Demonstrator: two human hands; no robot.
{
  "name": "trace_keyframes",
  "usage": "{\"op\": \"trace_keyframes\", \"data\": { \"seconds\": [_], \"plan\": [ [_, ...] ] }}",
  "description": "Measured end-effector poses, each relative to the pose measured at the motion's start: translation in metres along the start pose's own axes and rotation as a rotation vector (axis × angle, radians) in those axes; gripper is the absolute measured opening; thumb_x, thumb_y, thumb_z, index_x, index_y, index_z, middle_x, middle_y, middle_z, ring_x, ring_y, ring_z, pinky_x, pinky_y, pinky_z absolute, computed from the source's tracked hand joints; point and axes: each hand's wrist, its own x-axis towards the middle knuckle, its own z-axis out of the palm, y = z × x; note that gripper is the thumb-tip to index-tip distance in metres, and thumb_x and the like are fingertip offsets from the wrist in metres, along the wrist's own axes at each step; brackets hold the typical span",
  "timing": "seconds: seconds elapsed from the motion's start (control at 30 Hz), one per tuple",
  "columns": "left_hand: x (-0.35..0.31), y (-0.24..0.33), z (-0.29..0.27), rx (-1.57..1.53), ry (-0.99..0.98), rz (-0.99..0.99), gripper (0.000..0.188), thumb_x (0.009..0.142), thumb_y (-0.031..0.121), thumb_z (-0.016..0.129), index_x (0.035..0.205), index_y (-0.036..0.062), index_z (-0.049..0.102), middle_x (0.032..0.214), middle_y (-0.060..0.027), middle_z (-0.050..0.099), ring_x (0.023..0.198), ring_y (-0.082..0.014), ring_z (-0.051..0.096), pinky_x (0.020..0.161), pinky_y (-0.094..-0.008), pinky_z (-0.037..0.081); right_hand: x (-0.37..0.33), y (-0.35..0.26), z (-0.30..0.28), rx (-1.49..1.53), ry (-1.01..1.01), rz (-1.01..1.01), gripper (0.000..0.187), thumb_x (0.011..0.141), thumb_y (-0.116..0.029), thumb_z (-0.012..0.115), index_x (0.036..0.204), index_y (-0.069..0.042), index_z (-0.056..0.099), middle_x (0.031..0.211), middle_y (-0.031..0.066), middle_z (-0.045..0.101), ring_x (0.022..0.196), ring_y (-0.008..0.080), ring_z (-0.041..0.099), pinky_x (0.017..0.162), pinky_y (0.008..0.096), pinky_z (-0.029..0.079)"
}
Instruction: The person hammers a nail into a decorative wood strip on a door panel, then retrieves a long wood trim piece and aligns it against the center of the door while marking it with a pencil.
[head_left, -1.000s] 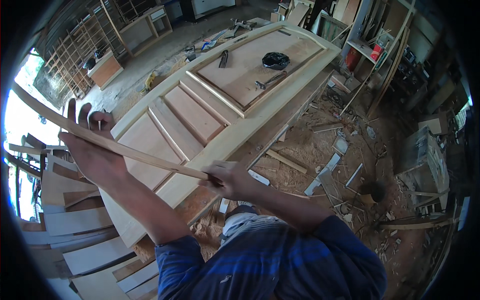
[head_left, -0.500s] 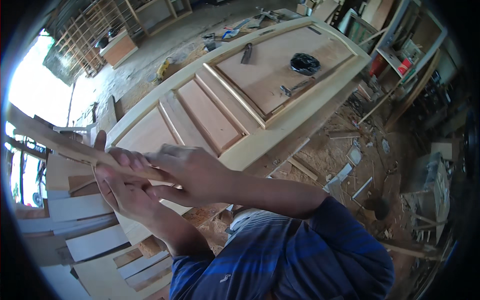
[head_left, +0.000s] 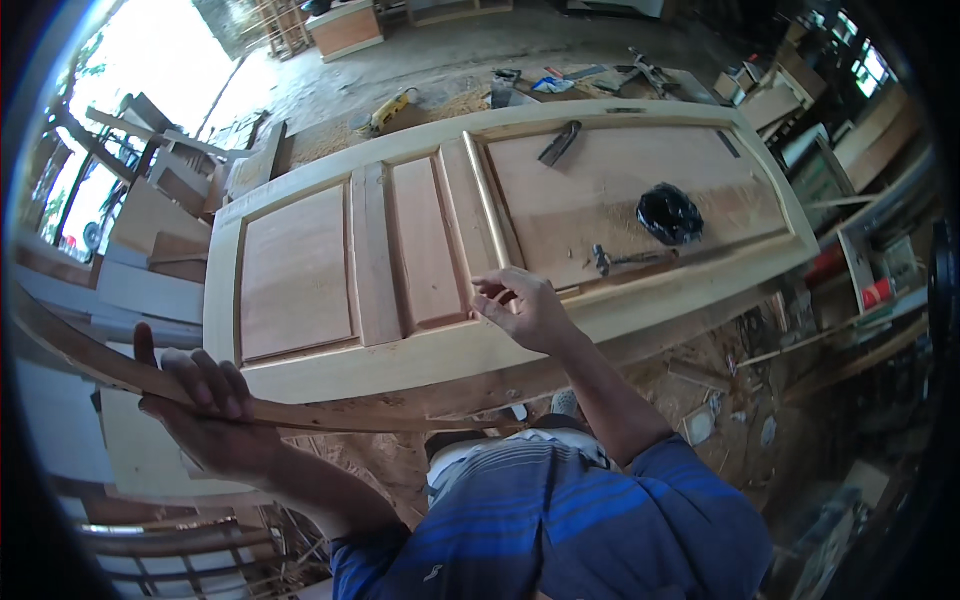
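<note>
My left hand (head_left: pixel 205 410) is wrapped around a long wooden strip (head_left: pixel 350 415), which runs from the far left across the front of my body, along the near side of a panelled wooden door (head_left: pixel 330 375). Over the door's near edge hovers my right hand (head_left: pixel 520 308), fingers curled in toward the thumb. Its fingertips are at the near end of a rounded moulding (head_left: pixel 485 195) beside the large panel; whatever they pinch, if anything, is too small to make out. On the large panel lie a hammer (head_left: pixel 630 260), a black plastic bag (head_left: pixel 670 214) and a dark tool (head_left: pixel 559 143).
Beyond the door, a yellow power tool (head_left: pixel 388 111) and other tools lie amid sawdust. White and wooden boards (head_left: pixel 150 300) are stacked at left. Offcuts and shavings litter the floor (head_left: pixel 690 400) at right, near a shelf frame with a red item (head_left: pixel 877 292).
My right hand has let go of the wooden strip and moved right, to the moulding's near end. My left hand still holds the strip, now lower and closer to me. The view has shifted.
</note>
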Motion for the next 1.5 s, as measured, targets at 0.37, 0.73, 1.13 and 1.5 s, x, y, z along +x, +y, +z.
{"op": "trace_keyframes", "data": {
  "seconds": [0.37, 0.73, 1.13, 1.5],
  "plan": [
    [-0.084, -0.056, 0.069, 0.221, 0.130, -0.169, 0.065, 0.113, 0.061, 0.039, 0.124, -0.0001, 0.061, 0.073, 0.0032, 0.043, 0.054, -0.0044, 0.035, 0.042, -0.0219, 0.028, -0.034, 0.224, -0.183, -0.687, 0.161, 0.127, 0.030, 0.091, -0.021, 0.078, 0.114, -0.004, 0.073, 0.120, 0.0158, 0.073, 0.117, 0.0378, 0.066, 0.099, 0.0465, 0.053],
    [-0.069, 0.013, 0.082, 0.149, -0.079, -0.214, 0.054, 0.114, 0.058, 0.037, 0.119, 0.0072, 0.057, 0.069, 0.0045, 0.043, 0.046, -0.0020, 0.031, 0.035, -0.0193, 0.024, -0.058, 0.265, -0.180, -0.862, 0.189, 0.105, 0.055, 0.082, -0.041, 0.082, 0.123, -0.007, 0.069, 0.137, 0.0176, 0.063, 0.134, 0.0368, 0.054, 0.121, 0.0547, 0.033],
    [-0.197, -0.017, 0.050, 0.273, -0.017, -0.515, 0.022, 0.110, 0.020, 0.061, 0.124, 0.0052, 0.056, 0.098, -0.0117, 0.071, 0.074, -0.0115, 0.066, 0.064, -0.0235, 0.053, -0.068, 0.267, -0.179, -0.914, 0.162, 0.035, 0.049, 0.082, -0.039, 0.083, 0.119, -0.008, 0.071, 0.131, 0.0149, 0.067, 0.127, 0.0372, 0.059, 0.113, 0.0525, 0.043],
    [-0.245, -0.008, 0.042, 0.169, 0.100, -0.616, 0.028, 0.112, 0.026, 0.057, 0.122, 0.0021, 0.067, 0.096, -0.0140, 0.078, 0.066, -0.0092, 0.066, 0.057, -0.0214, 0.048, -0.066, 0.263, -0.178, -0.939, -0.013, 0.174, 0.060, 0.092, -0.047, 0.076, 0.134, -0.006, 0.066, 0.146, 0.0171, 0.059, 0.136, 0.0384, 0.053, 0.117, 0.0510, 0.040]
  ]
}}
